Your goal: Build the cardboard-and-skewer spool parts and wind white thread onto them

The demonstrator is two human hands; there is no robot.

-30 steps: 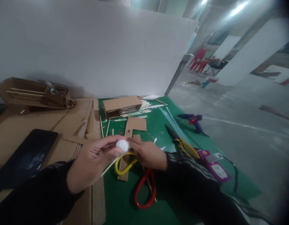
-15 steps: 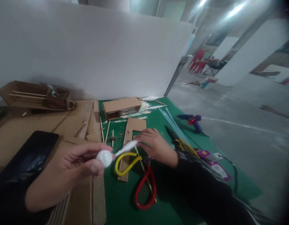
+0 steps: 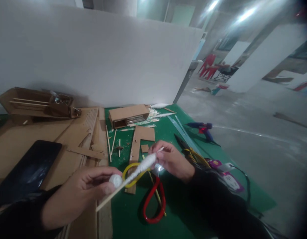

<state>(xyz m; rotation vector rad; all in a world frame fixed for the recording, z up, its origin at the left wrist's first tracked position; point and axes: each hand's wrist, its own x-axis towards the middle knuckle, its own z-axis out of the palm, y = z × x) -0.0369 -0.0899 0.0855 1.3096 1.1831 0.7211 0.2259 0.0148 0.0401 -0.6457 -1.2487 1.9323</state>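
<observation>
The left hand grips a round white roll between thumb and fingers. The right hand pinches the upper end of a thin stick, whose upper part carries a white wrapping, thickest near the fingertips. The stick slants down past the roll, its bare lower end pointing toward the wearer, above the green table. Below the 2 hands lie scissors with 1 yellow and 1 red handle. Farther right are pliers and a blue glue gun.
</observation>
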